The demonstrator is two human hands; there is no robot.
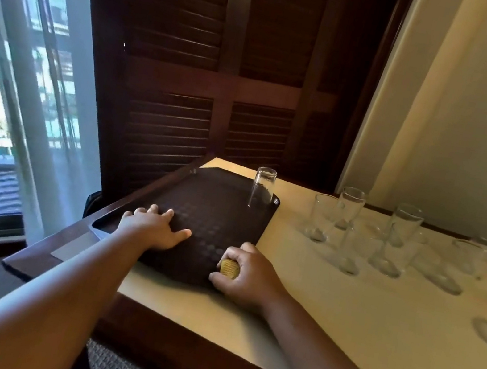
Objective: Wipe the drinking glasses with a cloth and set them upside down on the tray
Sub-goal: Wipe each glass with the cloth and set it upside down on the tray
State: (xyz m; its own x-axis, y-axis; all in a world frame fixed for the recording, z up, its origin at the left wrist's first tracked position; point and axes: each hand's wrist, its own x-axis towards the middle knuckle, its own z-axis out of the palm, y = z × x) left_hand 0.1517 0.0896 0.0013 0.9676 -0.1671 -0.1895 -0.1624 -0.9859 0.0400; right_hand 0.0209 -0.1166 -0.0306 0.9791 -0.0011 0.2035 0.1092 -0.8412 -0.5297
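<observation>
A: which hand's nearer the upright glasses (324, 218)?
B: right hand (247, 277), clutching the yellow cloth (230, 269); they stand to its right on the worktop (342, 315). left hand (153, 228) lies spread on the tray (214, 211).

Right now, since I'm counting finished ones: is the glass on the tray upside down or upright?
Upside down: the glass stands at the far right corner of the tray with its thick base uppermost, rim down.

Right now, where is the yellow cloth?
In the head view, the yellow cloth is bunched inside the right hand, which rests at the near right corner of the dark tray.
</observation>
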